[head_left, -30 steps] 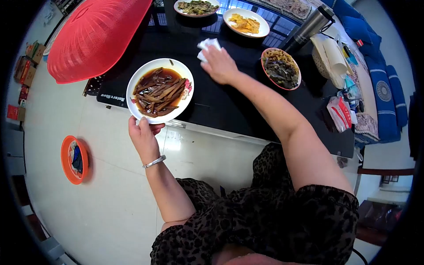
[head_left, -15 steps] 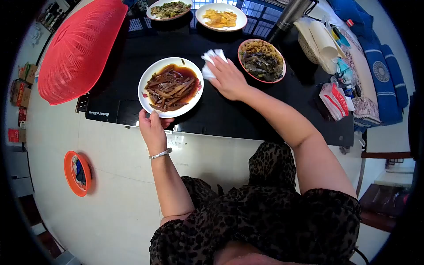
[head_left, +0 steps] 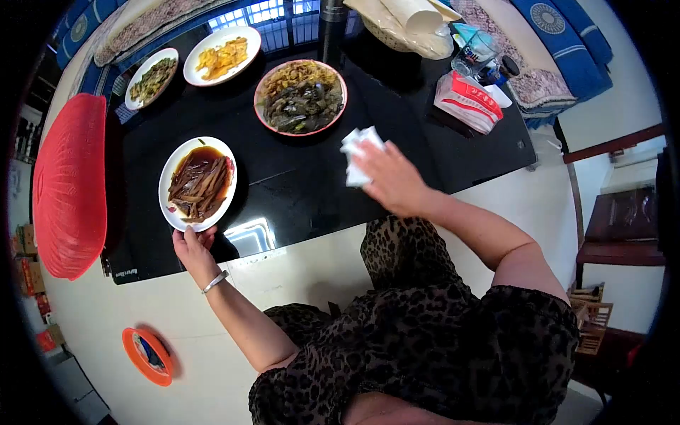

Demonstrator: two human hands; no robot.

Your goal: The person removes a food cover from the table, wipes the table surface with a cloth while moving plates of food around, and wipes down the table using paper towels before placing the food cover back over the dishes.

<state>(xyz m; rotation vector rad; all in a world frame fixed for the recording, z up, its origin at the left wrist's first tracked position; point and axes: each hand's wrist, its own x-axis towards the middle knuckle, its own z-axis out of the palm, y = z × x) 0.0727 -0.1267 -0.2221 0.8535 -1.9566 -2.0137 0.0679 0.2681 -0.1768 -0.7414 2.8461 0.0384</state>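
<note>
A person's right hand [head_left: 393,185] presses a crumpled white tissue [head_left: 358,150] flat against the glossy black counter [head_left: 304,191], fingers spread over the wad, the grip loose and open rather than pinched. The left hand [head_left: 190,248] closes on the near rim of a white plate [head_left: 198,183] of dark braised strips in brown sauce, thumb on the rim, fingers hidden beneath. The plate sits at the counter's near left; the tissue lies right of centre, well apart from it. The tissue looks light, soft and easily torn once damp, best managed under a flat palm. The plate appears rigid, breakable and brimming with liquid, so it likely needs a level hold at the rim. Beyond stand a red-rimmed bowl of greens [head_left: 301,97], two smaller dishes [head_left: 221,55] and a red mesh food cover [head_left: 67,185].
</note>
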